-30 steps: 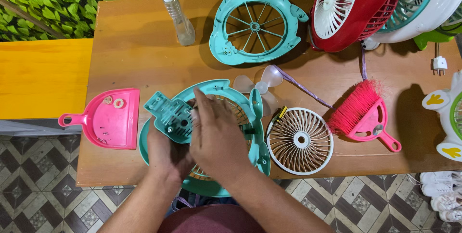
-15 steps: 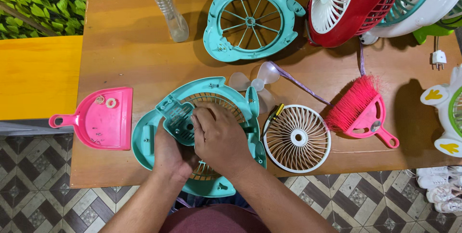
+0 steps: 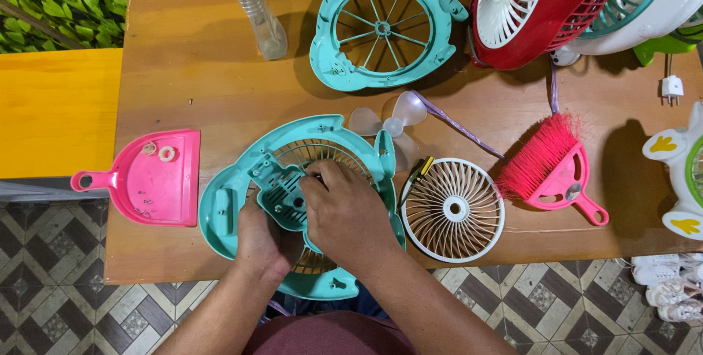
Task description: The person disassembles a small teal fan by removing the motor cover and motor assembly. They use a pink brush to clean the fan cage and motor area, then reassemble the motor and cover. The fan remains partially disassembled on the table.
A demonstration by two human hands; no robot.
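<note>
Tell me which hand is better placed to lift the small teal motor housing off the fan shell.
Probably the right hand: its fingertips rest on the small teal motor housing, reaching in from above. The left hand sits lower, against the teal fan shell, seemingly steadying it.

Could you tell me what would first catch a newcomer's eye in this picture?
Both hands, the left hand and right hand, work on a teal fan housing at the near edge of the wooden table. A pink dustpan lies to its left, and a white round grille to its right.
</note>
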